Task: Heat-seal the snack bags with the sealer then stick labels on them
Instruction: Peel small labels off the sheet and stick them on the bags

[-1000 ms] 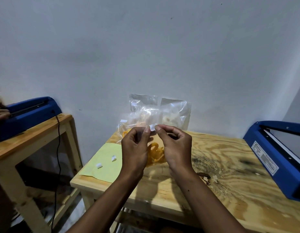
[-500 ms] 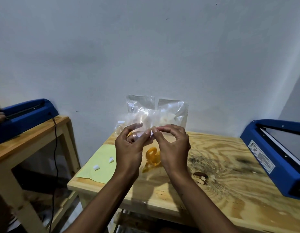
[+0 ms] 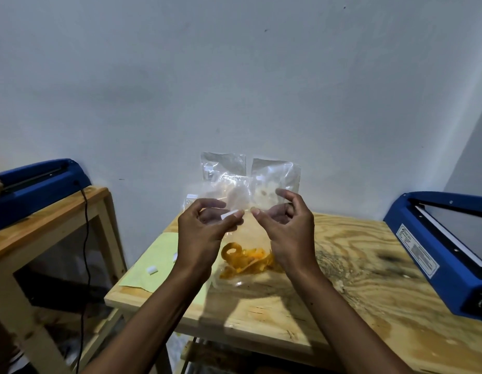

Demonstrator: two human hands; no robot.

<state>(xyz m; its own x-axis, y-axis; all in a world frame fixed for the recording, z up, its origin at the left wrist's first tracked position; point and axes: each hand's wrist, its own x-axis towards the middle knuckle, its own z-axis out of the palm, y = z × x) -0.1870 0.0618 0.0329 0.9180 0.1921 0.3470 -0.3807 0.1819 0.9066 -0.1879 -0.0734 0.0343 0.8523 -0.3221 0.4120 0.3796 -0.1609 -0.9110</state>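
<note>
Fingers [image 3: 207, 205] of left hand [image 3: 200, 233] pinching white label [image 3: 230, 214] by one edge, keeping adhesive off skin. Right hand [image 3: 285, 228] hanging loosely curled beside it, gripping nothing, freed for smoothing. Lying below on plywood table [image 3: 369, 265]: clear snack bag [image 3: 245, 255] of orange chips, flat for sticking. Standing against wall: finished bags [image 3: 275, 179]. Sitting at right: blue sealer [image 3: 437, 255], idle.

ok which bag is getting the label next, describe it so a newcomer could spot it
Likely this one: on the wooden table, look just in front of the person's two hands, nearer than the bags propped against the wall. The clear snack bag lies flat there. Unlike the propped bags of pale contents, it holds curly orange snacks.
</note>
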